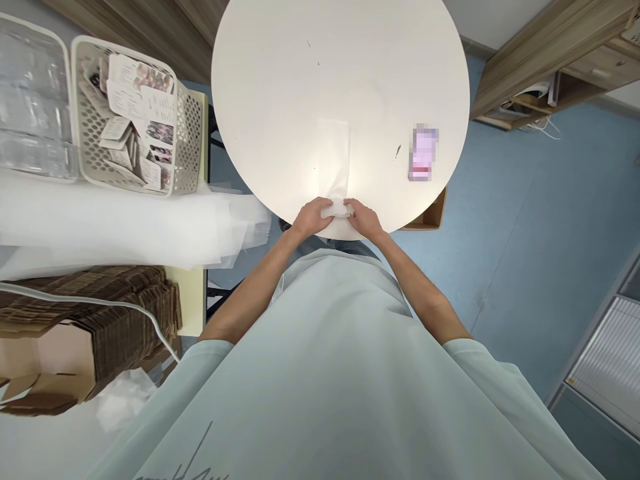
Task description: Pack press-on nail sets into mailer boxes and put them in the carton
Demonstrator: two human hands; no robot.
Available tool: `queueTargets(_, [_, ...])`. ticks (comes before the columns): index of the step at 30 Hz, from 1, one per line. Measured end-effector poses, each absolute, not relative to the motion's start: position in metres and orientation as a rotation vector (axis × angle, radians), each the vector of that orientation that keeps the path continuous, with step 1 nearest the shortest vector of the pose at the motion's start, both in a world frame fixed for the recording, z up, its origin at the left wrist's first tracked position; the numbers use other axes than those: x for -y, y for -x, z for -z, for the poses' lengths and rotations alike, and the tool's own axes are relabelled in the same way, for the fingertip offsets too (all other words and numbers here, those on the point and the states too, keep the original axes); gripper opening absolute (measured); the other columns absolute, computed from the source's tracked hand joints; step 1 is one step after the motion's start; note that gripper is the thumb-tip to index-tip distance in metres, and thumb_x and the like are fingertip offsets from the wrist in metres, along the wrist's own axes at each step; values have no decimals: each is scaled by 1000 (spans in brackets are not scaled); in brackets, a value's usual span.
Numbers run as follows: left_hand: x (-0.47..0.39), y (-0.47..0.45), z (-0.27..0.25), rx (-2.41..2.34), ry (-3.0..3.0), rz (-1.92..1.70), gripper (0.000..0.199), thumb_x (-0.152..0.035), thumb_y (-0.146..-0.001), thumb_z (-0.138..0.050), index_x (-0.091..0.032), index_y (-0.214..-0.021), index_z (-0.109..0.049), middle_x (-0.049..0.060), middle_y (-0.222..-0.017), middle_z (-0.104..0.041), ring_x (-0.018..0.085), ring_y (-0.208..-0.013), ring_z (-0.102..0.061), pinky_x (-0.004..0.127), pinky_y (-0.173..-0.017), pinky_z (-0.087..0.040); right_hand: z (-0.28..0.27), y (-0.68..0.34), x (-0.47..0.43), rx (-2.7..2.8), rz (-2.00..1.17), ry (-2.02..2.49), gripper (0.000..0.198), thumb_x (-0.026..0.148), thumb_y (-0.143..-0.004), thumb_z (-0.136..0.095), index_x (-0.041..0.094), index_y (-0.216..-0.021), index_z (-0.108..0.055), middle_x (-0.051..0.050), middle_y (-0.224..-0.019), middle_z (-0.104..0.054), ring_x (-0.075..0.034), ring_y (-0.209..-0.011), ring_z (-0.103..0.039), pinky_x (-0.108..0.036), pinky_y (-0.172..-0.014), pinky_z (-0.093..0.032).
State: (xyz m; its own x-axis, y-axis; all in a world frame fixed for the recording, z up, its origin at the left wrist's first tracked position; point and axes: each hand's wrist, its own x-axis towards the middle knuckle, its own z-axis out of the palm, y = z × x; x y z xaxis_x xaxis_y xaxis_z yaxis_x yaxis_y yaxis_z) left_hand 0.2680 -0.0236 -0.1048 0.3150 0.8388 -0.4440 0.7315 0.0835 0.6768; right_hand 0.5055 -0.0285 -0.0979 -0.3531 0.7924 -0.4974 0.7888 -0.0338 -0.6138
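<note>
A thin, whitish translucent sheet [340, 157] lies as a narrow strip on the white round table [280, 100]. Its near end is rolled or folded into a small bundle close to the table's front edge. My left hand [313, 217] grips the left end of that bundle, fingers curled round it. At the right end, my right hand [365, 217] pinches it between thumb and fingers. Whether anything lies inside the bundle I cannot make out.
A pixelated pink-purple item [423, 153] rests on the table's right side. To the left are a perforated basket [187, 140] of printed cards, clear containers [33, 100], a stack of translucent sheets [125, 223] and folded cardboard [135, 313]. A white cable [100, 300] crosses the cardboard.
</note>
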Motion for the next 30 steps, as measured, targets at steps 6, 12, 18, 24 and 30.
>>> queueTargets(6, [13,-263,109,-1558,-1474,-177,45,-45,-95,-76,-21,-132,-76,13,-140,-81,37,-134,-74,48,-120,-57,113,-502,16,1965,-1392,1840,35,41,-117,-47,24,-143,-63,-11,-139,-79,-29,-95,-74,-46,-96,-61])
queueTargets(12, [7,-276,121,-1797,-1169,-362,11,-30,-99,-73,-22,-106,-72,9,-123,-86,28,-117,-80,39,-108,-61,125,-485,5,1822,-1295,1967,28,42,-119,-49,23,-131,-67,-12,-134,-76,-25,-98,-73,-40,-95,-61])
queueTargets(18, [-2,-291,129,-1931,-1027,-396,10,-25,-100,-73,-22,-109,-72,9,-117,-84,26,-109,-80,42,-109,-61,126,-474,-8,1742,-1283,2119,25,41,-119,-56,22,-127,-69,-12,-125,-79,-29,-116,-75,-42,-101,-61])
queueTargets(24, [-1,-297,132,-1986,-1161,-361,49,-21,-101,-69,-18,-149,-64,18,-140,-76,32,-126,-76,51,-115,-61,120,-469,-11,1779,-1187,2199,30,37,-118,-56,20,-142,-65,-15,-137,-76,-32,-127,-75,-51,-108,-64])
queueTargets(30, [-16,-289,148,-1579,-1813,-363,61,-17,-105,-53,-20,-165,-58,18,-171,-60,36,-165,-50,62,-139,-39,124,-472,-32,2221,-1071,1767,46,28,-117,-51,19,-162,-57,-16,-182,-47,-31,-173,-42,-55,-141,-45])
